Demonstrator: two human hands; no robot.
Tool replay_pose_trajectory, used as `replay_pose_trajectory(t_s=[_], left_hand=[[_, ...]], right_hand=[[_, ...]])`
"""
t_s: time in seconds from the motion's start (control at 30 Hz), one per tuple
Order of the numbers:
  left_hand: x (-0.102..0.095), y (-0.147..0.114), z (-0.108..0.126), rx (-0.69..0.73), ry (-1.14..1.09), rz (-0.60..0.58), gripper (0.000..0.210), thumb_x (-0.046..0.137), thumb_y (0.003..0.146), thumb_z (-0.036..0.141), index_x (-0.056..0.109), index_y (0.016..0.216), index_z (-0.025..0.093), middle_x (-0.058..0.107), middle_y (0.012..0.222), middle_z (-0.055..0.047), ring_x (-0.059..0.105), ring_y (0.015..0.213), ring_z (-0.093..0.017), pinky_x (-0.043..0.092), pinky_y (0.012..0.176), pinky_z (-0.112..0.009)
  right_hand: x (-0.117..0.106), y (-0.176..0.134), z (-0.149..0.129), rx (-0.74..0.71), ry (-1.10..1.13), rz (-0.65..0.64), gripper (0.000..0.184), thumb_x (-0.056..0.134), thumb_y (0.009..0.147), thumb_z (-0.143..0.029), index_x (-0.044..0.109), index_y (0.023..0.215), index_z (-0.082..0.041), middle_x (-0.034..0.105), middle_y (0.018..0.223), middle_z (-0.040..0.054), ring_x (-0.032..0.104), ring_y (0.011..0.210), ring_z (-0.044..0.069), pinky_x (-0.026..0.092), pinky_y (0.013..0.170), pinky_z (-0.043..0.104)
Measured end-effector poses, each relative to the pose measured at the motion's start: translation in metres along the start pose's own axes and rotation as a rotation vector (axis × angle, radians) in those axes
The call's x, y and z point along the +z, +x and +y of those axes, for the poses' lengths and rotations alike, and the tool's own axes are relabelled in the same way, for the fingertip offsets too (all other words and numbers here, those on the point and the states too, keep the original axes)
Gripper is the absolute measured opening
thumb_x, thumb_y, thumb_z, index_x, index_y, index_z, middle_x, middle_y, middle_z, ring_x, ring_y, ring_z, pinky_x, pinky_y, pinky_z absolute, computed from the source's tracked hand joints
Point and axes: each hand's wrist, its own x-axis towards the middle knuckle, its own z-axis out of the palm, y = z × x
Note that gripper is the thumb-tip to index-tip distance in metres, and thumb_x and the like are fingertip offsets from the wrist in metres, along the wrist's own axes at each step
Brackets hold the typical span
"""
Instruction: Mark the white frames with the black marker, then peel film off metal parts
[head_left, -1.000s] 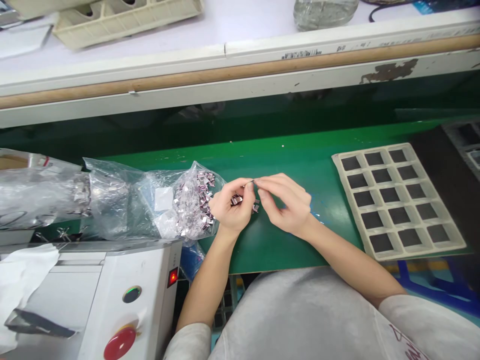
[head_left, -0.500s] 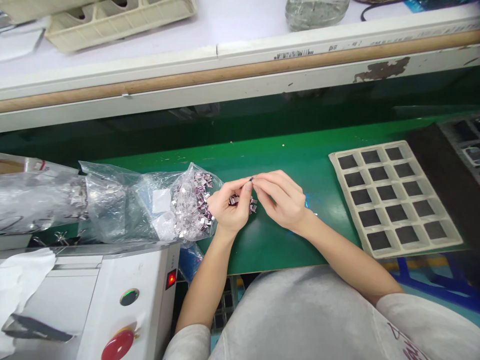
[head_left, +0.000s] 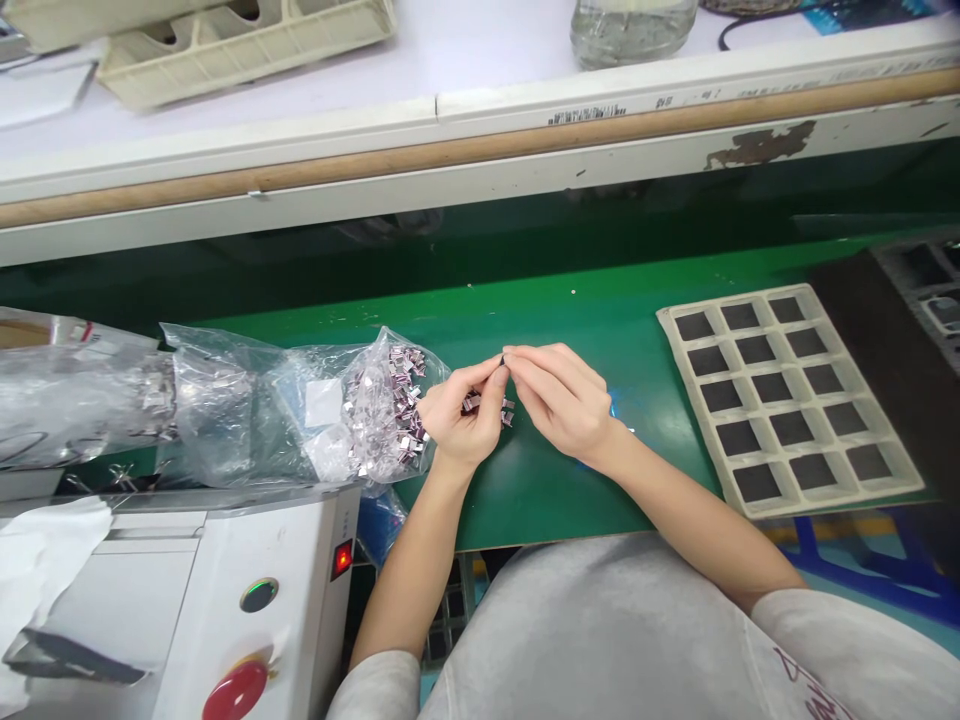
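Note:
Over the green mat, my left hand and my right hand meet at the fingertips. A tiny dark piece shows between them, pinched by the left thumb and forefinger and touched by the right fingertips. It is too small to name, and the fingers cover most of it. Small shiny metal clips are heaped at the mouth of a clear plastic bag left of my left hand. A few more clips lie on the mat, partly behind that hand.
A cream compartment tray with dark squares in its cells lies on the right of the green mat. At lower left stands a white machine with a red button. A white shelf runs across the back.
Both hands keep almost the same place, fingertips together. Slightly more of the dark piece shows between them now. The view has shifted very slightly.

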Motion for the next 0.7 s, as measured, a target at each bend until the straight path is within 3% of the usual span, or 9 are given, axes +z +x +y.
replay_pose_trajectory(t_s=[0.2,0.33,0.43,0.53,0.7], left_hand=[[0.0,0.001,0.002,-0.071,-0.049,-0.04,0.019,0.079,0.102,0.037,0.088,0.11,0.022,0.082,0.075,-0.001,0.064,0.05,-0.008,0.048,0.05,-0.02],[0.0,0.004,0.003,-0.277,-0.195,-0.079,0.019,0.083,0.1,0.041,0.089,0.104,0.024,0.078,0.07,0.001,0.062,0.051,-0.009,0.048,0.051,-0.022],[0.002,0.003,0.0,-0.466,-0.306,-0.093,0.023,0.085,0.097,0.046,0.089,0.104,0.025,0.081,0.078,-0.001,0.069,0.058,-0.012,0.054,0.056,-0.025],[0.004,0.001,-0.005,-0.537,-0.339,-0.104,0.027,0.084,0.097,0.051,0.089,0.105,0.025,0.083,0.085,-0.004,0.073,0.064,-0.015,0.059,0.06,-0.028],[0.008,0.002,-0.005,-0.575,-0.407,-0.085,0.025,0.088,0.093,0.049,0.09,0.102,0.026,0.083,0.083,-0.004,0.074,0.065,-0.015,0.06,0.061,-0.028]], right_hand=[[-0.002,-0.001,0.003,0.058,0.046,-0.009,0.04,0.063,0.108,-0.009,0.071,0.145,-0.023,0.083,0.126,0.0146,0.083,0.106,0.027,0.073,0.085,0.043],[-0.002,0.003,0.002,0.121,0.116,0.031,0.037,0.067,0.105,-0.007,0.076,0.136,-0.026,0.083,0.119,0.0108,0.082,0.104,0.024,0.071,0.088,0.04],[-0.001,0.008,-0.006,0.345,0.246,0.025,0.025,0.07,0.106,-0.014,0.076,0.128,-0.024,0.081,0.115,0.0091,0.08,0.101,0.021,0.072,0.083,0.035],[0.0,0.012,-0.013,0.615,0.461,0.009,0.023,0.073,0.106,-0.028,0.071,0.129,-0.022,0.078,0.113,0.0082,0.079,0.095,0.019,0.073,0.076,0.031],[0.002,0.014,-0.012,0.786,0.659,0.022,0.021,0.08,0.102,-0.037,0.073,0.113,-0.021,0.076,0.108,0.0058,0.078,0.096,0.019,0.074,0.077,0.032]])
